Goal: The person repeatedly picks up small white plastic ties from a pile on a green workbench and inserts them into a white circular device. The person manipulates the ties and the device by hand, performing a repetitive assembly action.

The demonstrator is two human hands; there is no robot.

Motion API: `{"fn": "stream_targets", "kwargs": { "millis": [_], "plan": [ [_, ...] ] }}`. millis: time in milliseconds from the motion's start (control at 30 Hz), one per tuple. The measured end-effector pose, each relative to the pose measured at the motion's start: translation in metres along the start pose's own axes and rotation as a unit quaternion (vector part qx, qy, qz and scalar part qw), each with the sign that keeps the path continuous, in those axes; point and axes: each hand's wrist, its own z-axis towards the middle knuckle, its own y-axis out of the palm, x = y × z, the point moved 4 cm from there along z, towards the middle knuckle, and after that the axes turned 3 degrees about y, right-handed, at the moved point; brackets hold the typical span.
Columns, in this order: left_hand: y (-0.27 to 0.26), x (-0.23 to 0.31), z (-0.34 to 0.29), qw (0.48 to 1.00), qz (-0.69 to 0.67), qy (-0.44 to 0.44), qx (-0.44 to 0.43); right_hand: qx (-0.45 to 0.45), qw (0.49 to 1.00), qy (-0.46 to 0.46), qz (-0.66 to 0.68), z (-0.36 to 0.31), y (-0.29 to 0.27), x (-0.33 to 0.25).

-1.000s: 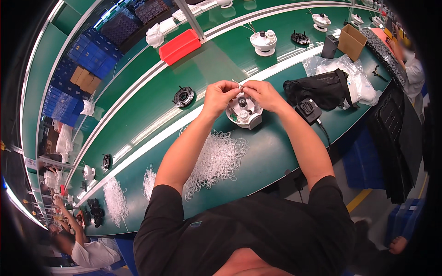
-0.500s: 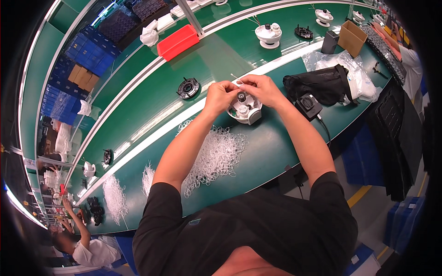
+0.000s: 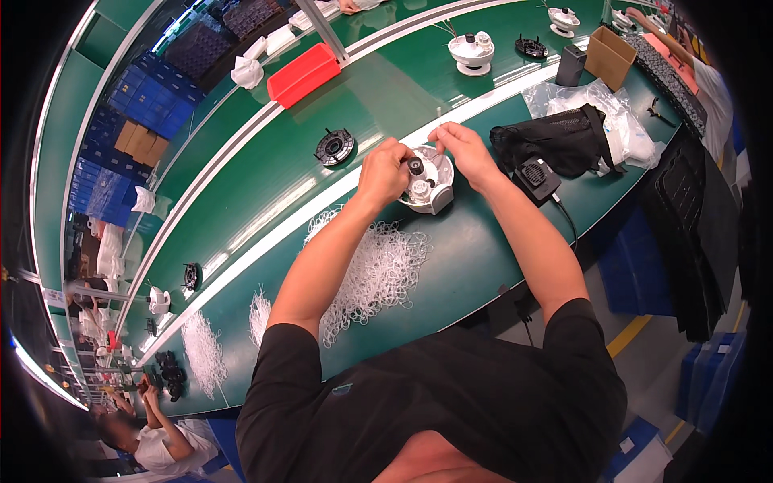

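A round white appliance housing (image 3: 441,198) sits on the green bench in front of me, its top uncovered. Inside it show a black cylindrical part (image 3: 415,166) and a white round part (image 3: 420,189). My left hand (image 3: 384,173) is closed at the housing's left rim, fingers curled; what they hold is hidden. Over the far right rim, my right hand (image 3: 462,150) pinches a thin white wire (image 3: 439,114), whose end sticks up past the fingertips. Left of the housing, beneath my left forearm, lies a heap of white looped ties (image 3: 374,274).
A black ring-shaped part (image 3: 335,147) lies beyond my left hand. Farther off are a red bin (image 3: 304,75) and another white housing (image 3: 471,55). On the right sit a black mesh bag (image 3: 555,143), a black charger-like box (image 3: 537,179) and a cardboard box (image 3: 609,58).
My hands were together above the housing and are now apart, the right one shifted toward the far right rim. The left has come down beside the inner parts.
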Motion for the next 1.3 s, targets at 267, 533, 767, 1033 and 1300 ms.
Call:
{"fn": "stream_targets", "kwargs": {
  "millis": [267,533,767,1033,1300],
  "plan": [
    [0.002,-0.009,-0.001,0.999,-0.034,-0.023,0.019,-0.072,0.903,-0.196,-0.375,-0.019,0.013,-0.041],
    [-0.002,-0.015,0.001,0.997,0.001,-0.020,0.069,-0.100,0.856,-0.203,-0.465,-0.016,0.008,-0.045],
    [-0.008,-0.022,0.001,0.994,-0.042,-0.101,0.024,-0.057,0.941,-0.150,-0.298,-0.016,-0.007,-0.032],
    [-0.002,-0.050,-0.034,0.867,-0.376,-0.281,-0.169,0.081,0.990,-0.030,-0.114,-0.015,-0.024,0.021],
    [-0.078,-0.119,-0.014,0.773,-0.519,-0.301,0.206,0.048,0.973,-0.083,-0.209,-0.014,-0.018,0.032]
  ]
}}
